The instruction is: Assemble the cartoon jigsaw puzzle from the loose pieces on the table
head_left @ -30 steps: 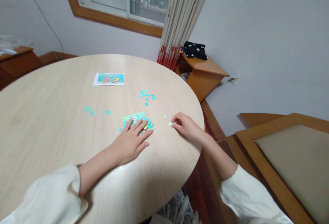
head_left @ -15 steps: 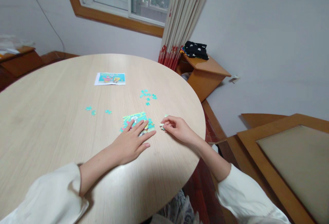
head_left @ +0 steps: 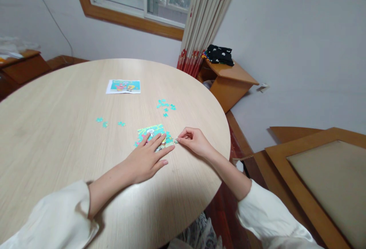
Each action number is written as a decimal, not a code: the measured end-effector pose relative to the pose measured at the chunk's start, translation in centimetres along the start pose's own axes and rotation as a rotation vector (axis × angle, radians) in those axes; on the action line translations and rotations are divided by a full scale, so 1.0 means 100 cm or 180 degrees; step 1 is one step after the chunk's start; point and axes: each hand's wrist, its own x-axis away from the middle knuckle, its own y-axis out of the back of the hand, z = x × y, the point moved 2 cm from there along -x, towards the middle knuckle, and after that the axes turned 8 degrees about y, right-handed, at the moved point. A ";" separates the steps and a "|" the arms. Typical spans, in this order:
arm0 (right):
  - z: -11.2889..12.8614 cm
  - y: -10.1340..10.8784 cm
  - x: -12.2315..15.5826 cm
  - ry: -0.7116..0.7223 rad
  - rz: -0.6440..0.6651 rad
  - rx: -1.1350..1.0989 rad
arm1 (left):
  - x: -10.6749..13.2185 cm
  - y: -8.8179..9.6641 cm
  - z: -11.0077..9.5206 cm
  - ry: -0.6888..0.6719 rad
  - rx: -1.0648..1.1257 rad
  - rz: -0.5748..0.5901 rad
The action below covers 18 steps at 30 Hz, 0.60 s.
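A partly joined jigsaw puzzle [head_left: 154,127] with cartoon figures on turquoise lies on the table, half covered by my left hand [head_left: 148,158]. That hand is flat, its fingers spread across the pieces. Just right of the puzzle, my right hand [head_left: 194,141] pinches a small puzzle piece [head_left: 176,141] between thumb and fingertips, close against the puzzle's right edge. Whether the piece touches the edge I cannot tell. Loose turquoise pieces [head_left: 166,105] lie beyond the puzzle, and a few more pieces [head_left: 99,119] are off to the left.
A printed picture [head_left: 125,86] of the cartoon scene lies farther back on the round wooden table [head_left: 65,127]. Past the table's right edge stand a small wooden cabinet [head_left: 237,75] with dark cloth [head_left: 219,55] on it and a padded wooden chair [head_left: 323,172].
My right hand has moved slightly left, bringing the pinched piece up to the puzzle's right side. My left hand keeps its place on the puzzle.
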 end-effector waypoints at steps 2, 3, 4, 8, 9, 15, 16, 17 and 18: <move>0.000 -0.001 0.001 0.0115 0.0063 0.0075 | 0.000 -0.001 0.000 -0.0017 0.0019 -0.0063; 0.000 -0.001 0.001 0.0186 0.0107 0.0110 | 0.000 -0.001 0.001 -0.0024 0.0022 -0.0083; 0.001 -0.001 0.001 0.0262 0.0151 0.0148 | 0.000 -0.002 0.001 -0.0030 0.0020 -0.0089; 0.001 0.004 0.001 0.0330 0.0230 0.0292 | 0.000 0.000 0.000 -0.0042 -0.0040 -0.0040; 0.001 0.006 0.001 0.0268 0.0235 0.0285 | 0.000 0.000 0.000 -0.0037 -0.0057 -0.0012; 0.002 0.025 0.004 0.0138 0.0490 0.0565 | 0.001 0.001 0.000 -0.0057 0.0037 -0.0087; 0.001 0.029 0.005 0.0132 0.0540 0.0658 | 0.001 0.000 0.000 -0.0061 0.0061 -0.0106; 0.000 0.032 0.006 0.0133 0.0551 0.0746 | 0.001 0.000 0.000 -0.0061 0.0079 -0.0114; -0.001 0.036 0.006 0.0142 0.0532 0.0827 | 0.001 -0.001 0.001 -0.0056 0.0092 -0.0118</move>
